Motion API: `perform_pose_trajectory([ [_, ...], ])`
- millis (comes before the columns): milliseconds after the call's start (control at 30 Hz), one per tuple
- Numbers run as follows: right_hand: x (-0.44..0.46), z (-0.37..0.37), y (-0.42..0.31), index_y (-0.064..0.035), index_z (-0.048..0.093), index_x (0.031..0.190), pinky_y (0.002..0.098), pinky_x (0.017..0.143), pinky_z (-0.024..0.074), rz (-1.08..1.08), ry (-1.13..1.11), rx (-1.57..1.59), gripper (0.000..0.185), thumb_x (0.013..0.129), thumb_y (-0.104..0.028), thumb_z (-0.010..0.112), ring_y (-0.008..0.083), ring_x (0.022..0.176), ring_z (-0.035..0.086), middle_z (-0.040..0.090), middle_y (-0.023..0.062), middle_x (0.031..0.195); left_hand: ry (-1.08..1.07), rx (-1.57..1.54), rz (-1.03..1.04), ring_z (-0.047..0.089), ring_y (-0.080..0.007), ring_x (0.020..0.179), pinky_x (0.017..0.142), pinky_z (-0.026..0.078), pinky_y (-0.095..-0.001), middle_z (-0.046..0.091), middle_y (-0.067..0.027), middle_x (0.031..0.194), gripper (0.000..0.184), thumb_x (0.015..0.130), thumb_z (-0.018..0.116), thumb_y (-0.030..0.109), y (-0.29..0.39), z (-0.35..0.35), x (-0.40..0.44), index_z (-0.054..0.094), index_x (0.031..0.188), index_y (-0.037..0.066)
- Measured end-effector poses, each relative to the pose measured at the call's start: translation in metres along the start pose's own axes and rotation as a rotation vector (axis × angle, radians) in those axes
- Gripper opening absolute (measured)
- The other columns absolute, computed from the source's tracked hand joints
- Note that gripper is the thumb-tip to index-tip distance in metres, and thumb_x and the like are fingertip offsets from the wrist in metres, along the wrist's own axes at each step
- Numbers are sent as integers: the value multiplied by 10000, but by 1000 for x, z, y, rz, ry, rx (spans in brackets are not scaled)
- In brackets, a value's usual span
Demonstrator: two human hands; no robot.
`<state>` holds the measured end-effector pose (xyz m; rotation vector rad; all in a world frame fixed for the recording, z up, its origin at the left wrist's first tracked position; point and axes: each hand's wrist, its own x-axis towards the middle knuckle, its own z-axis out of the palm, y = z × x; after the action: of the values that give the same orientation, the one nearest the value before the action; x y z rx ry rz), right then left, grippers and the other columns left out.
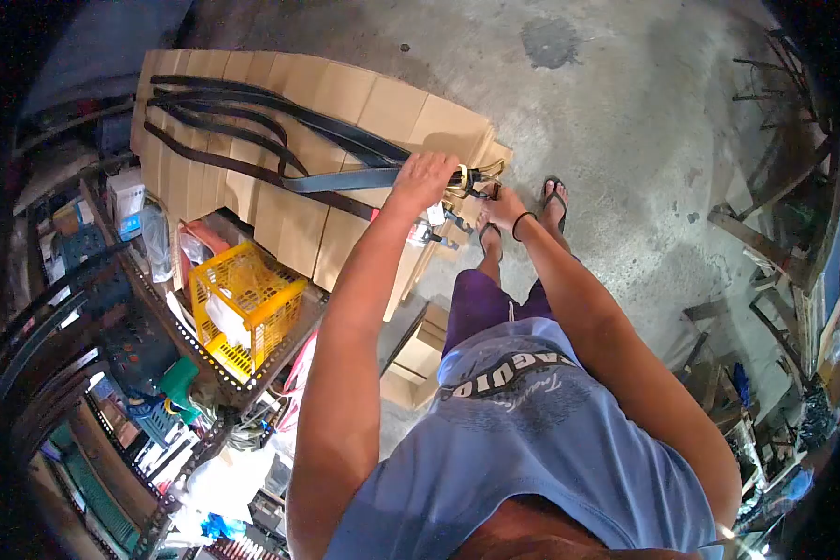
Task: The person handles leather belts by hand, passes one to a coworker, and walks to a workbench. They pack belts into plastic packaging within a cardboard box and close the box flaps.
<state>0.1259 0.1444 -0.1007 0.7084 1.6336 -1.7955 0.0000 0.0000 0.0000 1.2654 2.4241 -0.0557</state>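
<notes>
Upper centre: left fingers (pixel 427 164) gripped a long black leather-like belt (pixel 345 180) near a gold-coloured metal buckle (pixel 458 180); right fingers (pixel 500 198), closure unclear. Loosened grip could have caused slippage.

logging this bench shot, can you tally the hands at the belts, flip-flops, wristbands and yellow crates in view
Hands at the belts: 2, left hand and right hand
Flip-flops: 2
Wristband: 1
Yellow crate: 1
Total: 6
</notes>
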Motion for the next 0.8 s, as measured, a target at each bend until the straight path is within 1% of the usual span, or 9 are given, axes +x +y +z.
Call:
perform_pose_trajectory([
  [67,-11,-6,-27,-52,593,1024,375,619,461,14,90,-166,284,771,-180,617,287,674,618,667,126,795,40,-44,14,566,-304,940,787,418,-445,602,-124,909,258,736,550,56,-3,-18,10,504,985,107],
  [233,-23,0,-15,-61,578,1062,416,664,469,-283,233,-535,294,782,-136,522,367,741,613,626,214,793,151,-15,58,562,-313,952,776,410,-461,608,-112,889,227,760,538,67,-10,-49,38,517,982,111],
  [300,-34,3,-14,-68,576,1072,433,681,469,-380,301,-592,305,783,-128,498,386,765,609,614,234,801,76,88,52,543,-325,1023,816,408,-471,593,-132,1045,365,781,528,75,-16,-39,48,503,1140,132],
  [433,-53,-2,-40,-82,576,1117,439,740,483,-298,93,-692,341,792,-174,529,382,822,616,632,220,871,-75,159,-94,468,-296,1143,939,330,-522,567,-86,1091,274,818,504,108,-8,-17,46,532,1087,153],
  [500,-82,-4,-67,-86,581,1128,435,750,487,-239,35,-892,365,809,-263,566,366,838,619,641,202,927,175,296,-11,351,-295,1266,1044,228,-526,483,-93,1242,445,828,505,120,-6,-14,36,460,1265,195],
  [533,-83,-4,-66,-101,594,1121,430,751,486,-259,34,-929,375,821,-324,580,348,854,618,640,179,952,17,242,-53,218,-308,1355,1090,140,-544,333,-129,1406,535,858,508,172,-3,-19,31,359,1372,191],
  [667,-93,-9,-85,-117,617,1084,410,774,491,-411,72,-1091,306,822,-262,555,320,901,615,620,126,945,189,46,-67,168,-333,1366,1090,119,-547,244,-127,1460,625,852,566,358,2,-17,3,325,1393,158],
  [767,-98,-11,-104,-127,638,1030,405,772,493,-503,47,-1310,261,801,-211,545,299,899,620,615,112,948,399,-120,-135,160,-361,1361,1076,123,-569,247,-129,1457,613,849,570,355,12,-16,-24,342,1382,156],
  [800,-109,-11,-121,-109,633,1003,401,750,505,-508,-9,-1328,231,821,-169,504,308,920,622,612,140,1026,457,-130,-100,259,-344,1329,1067,214,-515,346,-146,1405,514,872,543,332,17,-22,-34,427,1328,125],
])
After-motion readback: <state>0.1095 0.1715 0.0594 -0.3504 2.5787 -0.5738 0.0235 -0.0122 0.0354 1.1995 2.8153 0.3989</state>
